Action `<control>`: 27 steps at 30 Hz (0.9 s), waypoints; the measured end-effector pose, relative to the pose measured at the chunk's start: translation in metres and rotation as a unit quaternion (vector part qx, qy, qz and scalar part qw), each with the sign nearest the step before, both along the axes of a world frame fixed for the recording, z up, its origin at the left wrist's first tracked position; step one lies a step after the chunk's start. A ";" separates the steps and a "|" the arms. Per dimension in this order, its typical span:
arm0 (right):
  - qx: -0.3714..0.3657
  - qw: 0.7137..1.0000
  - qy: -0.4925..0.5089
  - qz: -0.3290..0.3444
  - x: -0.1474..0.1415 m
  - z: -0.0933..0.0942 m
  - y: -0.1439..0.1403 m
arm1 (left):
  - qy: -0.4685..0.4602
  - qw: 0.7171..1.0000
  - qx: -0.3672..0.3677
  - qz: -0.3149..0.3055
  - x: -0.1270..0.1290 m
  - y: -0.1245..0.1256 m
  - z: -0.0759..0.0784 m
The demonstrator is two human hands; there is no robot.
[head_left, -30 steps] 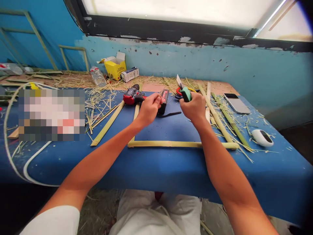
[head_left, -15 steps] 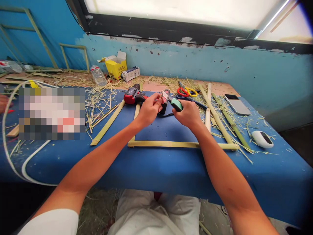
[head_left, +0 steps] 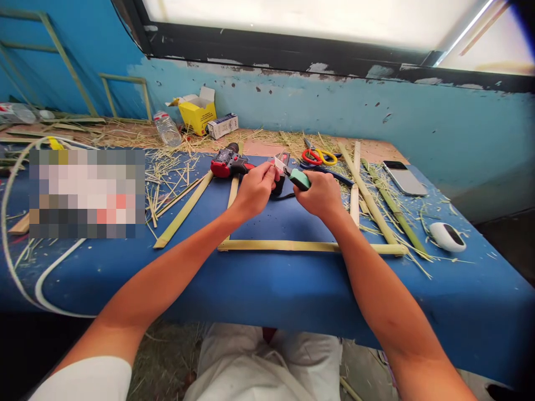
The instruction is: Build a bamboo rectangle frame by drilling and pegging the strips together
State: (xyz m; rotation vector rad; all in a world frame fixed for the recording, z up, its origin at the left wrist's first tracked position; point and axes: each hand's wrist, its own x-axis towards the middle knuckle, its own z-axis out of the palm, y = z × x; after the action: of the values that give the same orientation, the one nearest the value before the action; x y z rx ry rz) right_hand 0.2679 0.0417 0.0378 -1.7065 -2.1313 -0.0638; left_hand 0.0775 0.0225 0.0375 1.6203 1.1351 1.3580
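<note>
My right hand (head_left: 320, 195) is closed around the green handle of a utility knife (head_left: 300, 179), whose bare blade points up and left. The blade tip is close by the fingertips of my left hand (head_left: 258, 186). Those fingers are pinched on a thin bamboo sliver, mostly hidden by the fingers. Both hands are raised over the blue tabletop (head_left: 288, 278). Below them lies a bamboo frame (head_left: 284, 245) with its long front strip across the table. Just behind my left hand rests a red and black cordless drill (head_left: 225, 161), its battery end partly behind the fingers.
Scissors (head_left: 321, 157) with red and yellow handles lie behind my hands. On the right are a phone (head_left: 404, 177), a white rounded device (head_left: 447, 236) and bamboo strips (head_left: 395, 209). Shavings, a yellow box (head_left: 198, 116) and a bottle (head_left: 167, 129) line the back. A white cable (head_left: 42, 284) loops at left.
The knife blade and my left fingertips have shifted slightly, and less of the sliver shows. A hand at the far left edge has gone out of view.
</note>
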 end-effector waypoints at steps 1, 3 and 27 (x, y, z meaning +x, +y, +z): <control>0.000 1.000 -0.006 -0.011 0.000 0.000 0.000 | 0.011 1.000 0.007 0.011 0.000 0.000 0.000; 0.006 0.999 -0.017 -0.030 0.000 0.001 0.001 | 0.025 0.999 0.014 0.026 0.000 -0.001 0.001; 0.046 0.981 0.095 -0.162 0.037 0.017 0.025 | 0.000 0.999 -0.037 0.024 0.001 0.001 0.005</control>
State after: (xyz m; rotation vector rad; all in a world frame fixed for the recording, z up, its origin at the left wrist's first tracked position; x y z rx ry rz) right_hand 0.3054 0.0669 0.0544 -1.9056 -1.6756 -0.0876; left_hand 0.0783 0.0230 0.0425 1.5496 1.2161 1.3317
